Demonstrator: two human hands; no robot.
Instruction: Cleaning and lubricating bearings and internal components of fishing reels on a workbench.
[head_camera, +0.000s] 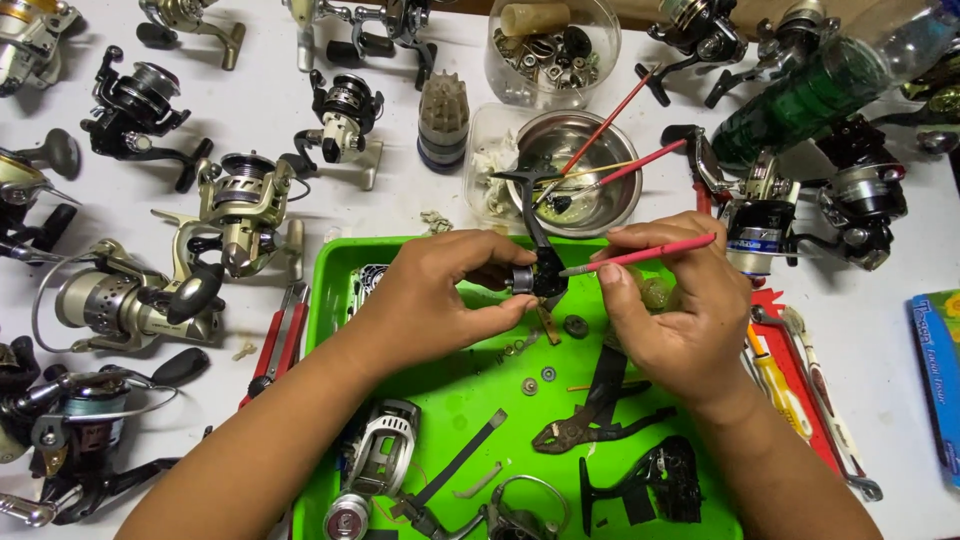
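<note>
At frame centre, over the bright green plastic tray (330, 300), the left hand (440, 295) pinches a small black reel part (540, 275); the right hand (670, 310) grips a pink-handled brush (640, 256), its tip touching the part. Loose gears (540, 378) and dismantled reel bodies lie on the tray, so reassembly appears unfinished.

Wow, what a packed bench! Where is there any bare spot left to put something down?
Bare green tray floor lies under the left hand. White table shows between the red tools and blue box. The tray's lower half and the reels at left are crowded.
</note>
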